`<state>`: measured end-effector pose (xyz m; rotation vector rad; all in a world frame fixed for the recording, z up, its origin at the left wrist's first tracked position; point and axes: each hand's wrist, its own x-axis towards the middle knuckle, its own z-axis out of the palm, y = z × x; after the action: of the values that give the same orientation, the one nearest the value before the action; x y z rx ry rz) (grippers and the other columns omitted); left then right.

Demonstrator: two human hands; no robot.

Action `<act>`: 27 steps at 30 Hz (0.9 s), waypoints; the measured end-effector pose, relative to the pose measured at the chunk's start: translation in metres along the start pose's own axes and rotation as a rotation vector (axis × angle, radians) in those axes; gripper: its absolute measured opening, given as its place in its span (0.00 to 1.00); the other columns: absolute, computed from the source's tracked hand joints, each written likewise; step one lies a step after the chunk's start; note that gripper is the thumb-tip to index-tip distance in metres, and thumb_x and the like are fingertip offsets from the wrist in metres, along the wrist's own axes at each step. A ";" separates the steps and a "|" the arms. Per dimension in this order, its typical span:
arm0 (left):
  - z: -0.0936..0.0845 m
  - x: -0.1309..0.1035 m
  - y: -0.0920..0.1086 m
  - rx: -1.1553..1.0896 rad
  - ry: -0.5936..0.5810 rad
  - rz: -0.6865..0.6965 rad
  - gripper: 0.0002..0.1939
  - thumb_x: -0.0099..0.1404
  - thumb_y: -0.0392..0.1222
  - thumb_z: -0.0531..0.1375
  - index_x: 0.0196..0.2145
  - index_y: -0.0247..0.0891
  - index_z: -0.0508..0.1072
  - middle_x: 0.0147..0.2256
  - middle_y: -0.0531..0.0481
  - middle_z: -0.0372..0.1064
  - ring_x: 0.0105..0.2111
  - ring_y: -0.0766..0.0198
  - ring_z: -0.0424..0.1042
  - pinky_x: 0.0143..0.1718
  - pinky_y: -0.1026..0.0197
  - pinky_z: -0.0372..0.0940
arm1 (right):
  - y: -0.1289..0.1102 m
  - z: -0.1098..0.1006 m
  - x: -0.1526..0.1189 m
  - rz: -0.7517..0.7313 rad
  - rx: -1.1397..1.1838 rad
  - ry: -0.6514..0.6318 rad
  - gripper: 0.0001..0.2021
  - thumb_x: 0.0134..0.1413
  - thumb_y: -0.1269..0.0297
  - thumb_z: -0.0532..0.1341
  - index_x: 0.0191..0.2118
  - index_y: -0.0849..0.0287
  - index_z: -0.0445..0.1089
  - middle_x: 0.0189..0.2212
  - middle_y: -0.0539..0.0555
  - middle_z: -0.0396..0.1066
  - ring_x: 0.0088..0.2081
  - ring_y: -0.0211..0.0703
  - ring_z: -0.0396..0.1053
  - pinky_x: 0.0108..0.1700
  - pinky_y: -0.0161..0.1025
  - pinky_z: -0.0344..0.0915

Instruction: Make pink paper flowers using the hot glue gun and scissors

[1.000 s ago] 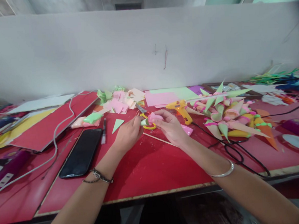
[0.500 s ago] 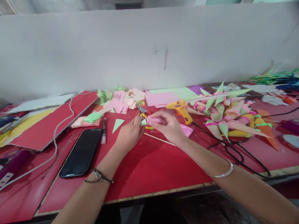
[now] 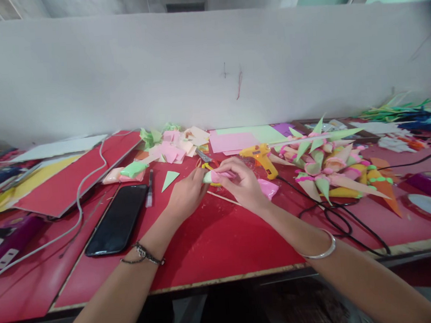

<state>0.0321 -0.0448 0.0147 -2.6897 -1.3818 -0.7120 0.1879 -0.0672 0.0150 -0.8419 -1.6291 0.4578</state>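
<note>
Now a small, papery pink-and-green roll (image 3: 215, 177), pinched by left hand (image 3: 185, 193) and right hand (image 3: 246, 186), is best pressed gently between them.

Looks matt on the small, rolled pink-and-green paper bud (image 3: 214, 177) and loose, squarish pastel paper pieces (image 3: 172, 152); glossy on the flat black glass-fronted phone (image 3: 117, 220); smooth on the yellow, pistol-shaped plastic glue gun (image 3: 258, 154); polished on the thin, round silvery metal bangle (image 3: 331, 250); faintly shiny on the broad red tabletop (image 3: 214, 245).
</note>
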 end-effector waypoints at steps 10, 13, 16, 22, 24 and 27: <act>0.000 0.000 0.001 0.025 0.005 0.010 0.11 0.61 0.42 0.48 0.40 0.35 0.60 0.35 0.44 0.66 0.30 0.60 0.69 0.25 0.64 0.59 | -0.004 -0.001 0.001 -0.042 -0.032 0.007 0.03 0.48 0.69 0.57 0.32 0.56 0.65 0.31 0.50 0.63 0.35 0.38 0.63 0.39 0.38 0.61; 0.001 -0.001 0.000 0.003 0.017 0.023 0.11 0.61 0.41 0.48 0.40 0.35 0.60 0.34 0.45 0.66 0.31 0.61 0.68 0.25 0.64 0.59 | -0.004 -0.001 0.002 -0.046 -0.065 -0.013 0.03 0.49 0.68 0.58 0.32 0.56 0.66 0.31 0.50 0.63 0.35 0.37 0.63 0.39 0.38 0.61; 0.000 -0.001 0.000 0.001 0.009 0.019 0.11 0.61 0.41 0.48 0.40 0.35 0.61 0.34 0.46 0.66 0.31 0.60 0.68 0.25 0.64 0.59 | -0.003 -0.002 0.002 -0.049 -0.105 -0.024 0.03 0.49 0.67 0.58 0.31 0.56 0.68 0.30 0.50 0.62 0.34 0.37 0.63 0.37 0.37 0.62; -0.004 0.000 0.004 0.053 -0.031 -0.027 0.12 0.61 0.41 0.47 0.41 0.35 0.60 0.36 0.45 0.66 0.32 0.60 0.68 0.26 0.63 0.59 | -0.005 -0.005 0.002 -0.107 -0.179 -0.043 0.03 0.49 0.67 0.58 0.32 0.57 0.68 0.30 0.51 0.63 0.34 0.37 0.63 0.37 0.37 0.62; -0.005 0.000 0.005 0.074 -0.040 -0.045 0.12 0.61 0.41 0.46 0.41 0.35 0.60 0.37 0.44 0.65 0.32 0.61 0.68 0.25 0.64 0.58 | -0.006 -0.007 0.002 -0.145 -0.217 -0.073 0.04 0.49 0.67 0.58 0.33 0.57 0.68 0.31 0.51 0.63 0.34 0.37 0.63 0.38 0.37 0.62; -0.006 0.000 0.007 0.102 -0.039 -0.065 0.12 0.62 0.41 0.46 0.41 0.34 0.60 0.37 0.44 0.64 0.31 0.61 0.68 0.24 0.64 0.57 | -0.008 -0.010 0.003 -0.188 -0.274 -0.115 0.06 0.50 0.68 0.56 0.35 0.57 0.68 0.32 0.52 0.63 0.36 0.38 0.63 0.39 0.38 0.61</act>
<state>0.0350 -0.0501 0.0211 -2.6046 -1.4787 -0.5785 0.1952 -0.0715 0.0250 -0.8655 -1.8860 0.1541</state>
